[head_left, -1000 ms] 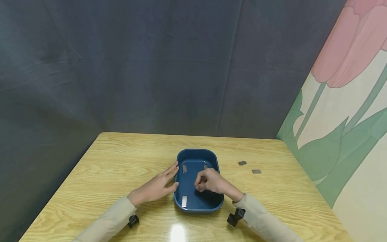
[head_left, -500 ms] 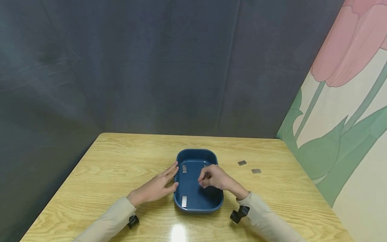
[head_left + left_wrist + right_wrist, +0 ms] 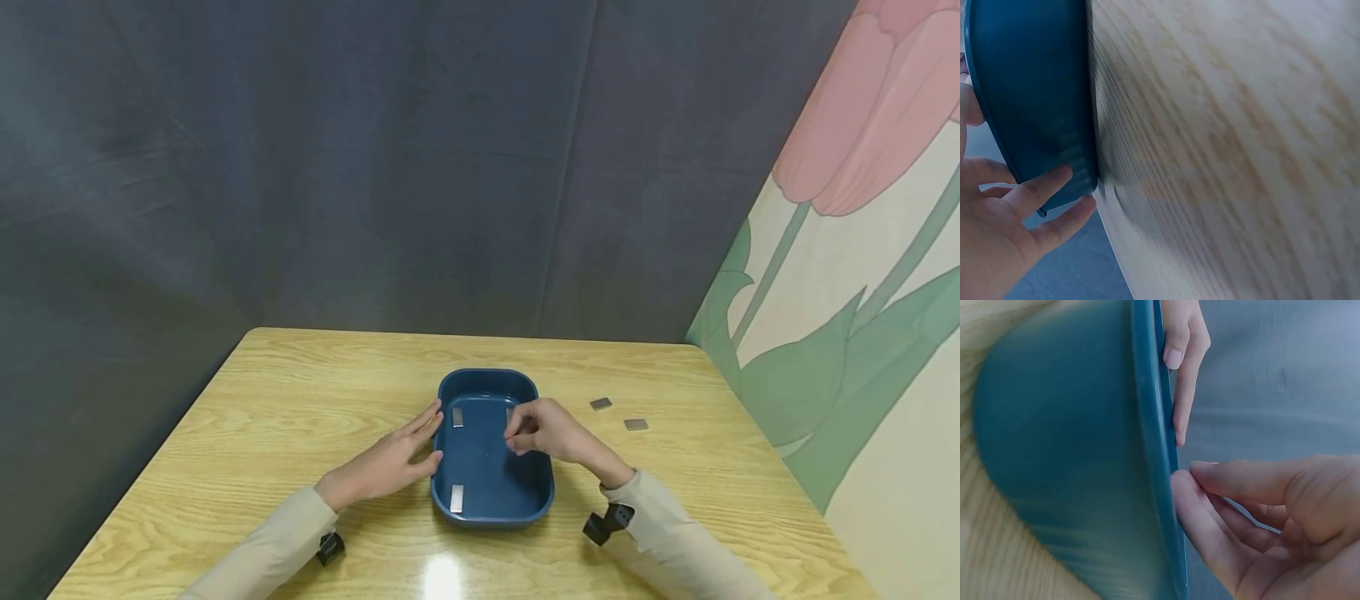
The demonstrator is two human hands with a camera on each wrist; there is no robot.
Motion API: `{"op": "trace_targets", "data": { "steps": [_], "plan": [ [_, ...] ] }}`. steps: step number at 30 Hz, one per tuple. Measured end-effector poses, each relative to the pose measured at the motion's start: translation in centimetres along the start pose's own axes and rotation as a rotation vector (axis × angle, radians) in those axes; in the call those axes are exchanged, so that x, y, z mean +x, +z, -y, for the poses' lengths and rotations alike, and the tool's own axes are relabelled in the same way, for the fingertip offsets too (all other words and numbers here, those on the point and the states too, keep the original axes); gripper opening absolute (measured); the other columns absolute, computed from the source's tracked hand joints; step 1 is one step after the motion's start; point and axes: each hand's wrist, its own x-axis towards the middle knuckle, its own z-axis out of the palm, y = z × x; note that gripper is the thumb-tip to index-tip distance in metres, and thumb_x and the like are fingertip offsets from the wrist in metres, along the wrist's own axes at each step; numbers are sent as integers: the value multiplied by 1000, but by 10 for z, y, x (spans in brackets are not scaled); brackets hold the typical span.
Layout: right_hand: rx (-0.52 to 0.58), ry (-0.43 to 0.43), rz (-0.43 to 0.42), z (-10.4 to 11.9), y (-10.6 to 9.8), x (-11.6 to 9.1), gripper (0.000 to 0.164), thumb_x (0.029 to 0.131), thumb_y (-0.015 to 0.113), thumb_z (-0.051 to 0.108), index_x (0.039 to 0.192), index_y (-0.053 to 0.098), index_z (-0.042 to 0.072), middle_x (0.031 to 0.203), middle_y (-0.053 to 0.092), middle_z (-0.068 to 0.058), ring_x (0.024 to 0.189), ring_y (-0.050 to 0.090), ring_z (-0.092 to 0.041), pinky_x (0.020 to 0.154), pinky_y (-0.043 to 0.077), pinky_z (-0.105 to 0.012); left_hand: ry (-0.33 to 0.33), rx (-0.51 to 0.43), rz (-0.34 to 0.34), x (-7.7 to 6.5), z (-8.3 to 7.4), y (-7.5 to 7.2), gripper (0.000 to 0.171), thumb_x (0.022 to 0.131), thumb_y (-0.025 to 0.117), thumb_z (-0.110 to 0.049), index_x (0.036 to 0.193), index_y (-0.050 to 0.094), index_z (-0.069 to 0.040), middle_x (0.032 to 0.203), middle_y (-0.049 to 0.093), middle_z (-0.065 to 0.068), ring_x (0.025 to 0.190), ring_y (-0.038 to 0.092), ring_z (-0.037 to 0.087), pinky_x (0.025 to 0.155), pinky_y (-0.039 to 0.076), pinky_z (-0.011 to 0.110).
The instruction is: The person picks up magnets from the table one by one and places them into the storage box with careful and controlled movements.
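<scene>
A deep blue rectangular tray (image 3: 487, 522) with rounded corners stands on the table. My left hand (image 3: 386, 467) touches its left side with spread, nearly straight fingers. In the left wrist view, fingertips (image 3: 1063, 175) rest against the tray's outer wall. Over the tray's right part is my right hand (image 3: 543, 432), fingers bent, thumb and index tips close together. The right wrist view shows these fingertips (image 3: 1184, 480) beside the rim; no object is visible between them. Inside the tray lie flat silvery rectangular pieces: one far left (image 3: 457, 417), one near left (image 3: 457, 498), and one far right (image 3: 509, 413), partly hidden by my right hand.
Two more flat grey rectangular pieces lie on the table right of the tray, a farther one (image 3: 601, 403) and a nearer one (image 3: 636, 424). The wooden table (image 3: 322, 375) ends at a dark curtain (image 3: 420, 183). A flower-painted wall (image 3: 847, 275) stands on the right.
My right hand has moved up and to the right over the tray, from near its middle towards the far right piece. My left hand, the tray and the visible pieces have stayed put.
</scene>
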Motion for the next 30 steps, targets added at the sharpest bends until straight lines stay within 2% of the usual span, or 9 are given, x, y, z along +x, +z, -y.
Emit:
{"op": "trace_targets", "data": {
  "steps": [7,16,24,30],
  "plan": [
    [-4,8,-15,-1,-3,-4,10,88,67,-10,85,70,0,82,68,-7,70,68,-17,67,60,-38,-7,-2,1,-1,-2,0,66,104,50,-36,155,26,-1,166,7,5,144,26,27,111,35,44],
    [-18,-10,-30,-6,-11,-8,7,89,64,-10,89,70,-5,82,69,-7,71,68,-17,66,58,-29,-12,-1,1,-1,-2,-1,66,104,49,-36,155,26,-1,166,7,5,144,27,27,111,35,44],
    [-20,9,-46,-5,-16,-10,8,88,64,-12,89,70,-6,83,69,-8,72,68,-19,65,59,-31,-7,-2,3,0,-1,-1,66,105,49,-35,155,25,-1,166,6,5,143,27,26,111,35,43],
    [-20,-49,-56,-10,-20,-13,7,88,64,-10,90,70,-7,81,69,-6,70,69,-17,64,59,-31,-9,-6,3,0,-1,-1,66,104,50,-35,155,25,-2,166,6,5,144,26,26,111,34,43]
  ]
}}
